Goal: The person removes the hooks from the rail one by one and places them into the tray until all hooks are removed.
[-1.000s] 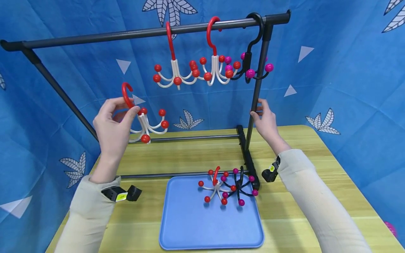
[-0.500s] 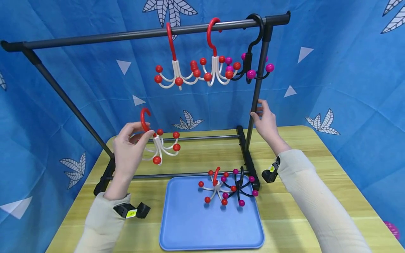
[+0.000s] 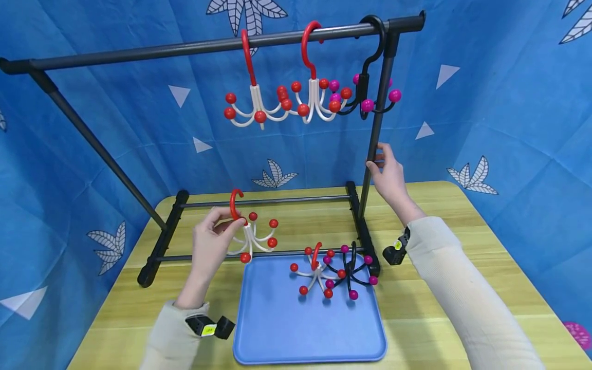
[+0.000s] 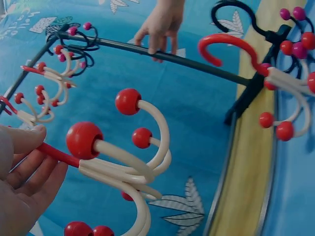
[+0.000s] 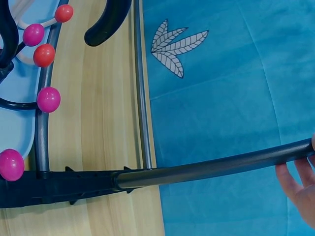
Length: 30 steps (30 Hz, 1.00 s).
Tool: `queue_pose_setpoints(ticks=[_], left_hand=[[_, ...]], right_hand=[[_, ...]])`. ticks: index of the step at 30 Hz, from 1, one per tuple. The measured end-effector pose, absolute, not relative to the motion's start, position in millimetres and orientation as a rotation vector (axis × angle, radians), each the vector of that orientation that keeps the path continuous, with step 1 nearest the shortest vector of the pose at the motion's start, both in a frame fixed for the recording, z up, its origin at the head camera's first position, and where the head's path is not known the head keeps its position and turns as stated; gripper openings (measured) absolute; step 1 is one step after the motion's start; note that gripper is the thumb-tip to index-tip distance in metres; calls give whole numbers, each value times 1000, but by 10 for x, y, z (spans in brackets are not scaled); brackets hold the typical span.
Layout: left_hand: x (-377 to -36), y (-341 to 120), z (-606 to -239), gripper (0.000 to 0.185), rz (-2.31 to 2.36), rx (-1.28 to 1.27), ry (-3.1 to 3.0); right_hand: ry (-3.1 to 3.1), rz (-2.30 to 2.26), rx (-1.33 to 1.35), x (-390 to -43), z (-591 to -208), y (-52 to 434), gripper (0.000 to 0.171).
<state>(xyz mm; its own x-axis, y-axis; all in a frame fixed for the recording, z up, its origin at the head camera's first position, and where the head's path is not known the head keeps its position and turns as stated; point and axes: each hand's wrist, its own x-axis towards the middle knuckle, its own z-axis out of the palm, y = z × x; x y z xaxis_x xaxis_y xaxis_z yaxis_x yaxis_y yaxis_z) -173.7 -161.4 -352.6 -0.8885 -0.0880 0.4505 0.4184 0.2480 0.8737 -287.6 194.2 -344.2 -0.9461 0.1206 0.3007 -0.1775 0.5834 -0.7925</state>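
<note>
Our left hand pinches the red-and-white ball-tipped hanger near the far-left corner of the blue tray; our right hand grips the rack post. Too light a pinch could let the hanger twist free.

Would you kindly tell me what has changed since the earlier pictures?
The left hand, pinching a red-and-white hanger, moved down and rightward, toward the blue tray. The right hand stayed on the right rack upright; three hung hangers and two tray hangers stayed put.
</note>
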Motion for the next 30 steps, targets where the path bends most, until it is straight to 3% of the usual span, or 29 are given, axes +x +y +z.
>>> queue_pose_setpoints(ticks=[8,18,30], left_hand=[[-1572,-1451,-3673,15,-1645,-220,-2277],[-1623,-1378,-4251,15,-1632,-270,-2335],[-1585,-1237,-4591,15,-1658,-241,-2362]], right_hand=[[-2485,1292,55,-2886,-3434,1936,42],[-2493,1289,38,-2877,-3445,1942,42],[-2488,1287,46,-2869,-3445,1935,42]])
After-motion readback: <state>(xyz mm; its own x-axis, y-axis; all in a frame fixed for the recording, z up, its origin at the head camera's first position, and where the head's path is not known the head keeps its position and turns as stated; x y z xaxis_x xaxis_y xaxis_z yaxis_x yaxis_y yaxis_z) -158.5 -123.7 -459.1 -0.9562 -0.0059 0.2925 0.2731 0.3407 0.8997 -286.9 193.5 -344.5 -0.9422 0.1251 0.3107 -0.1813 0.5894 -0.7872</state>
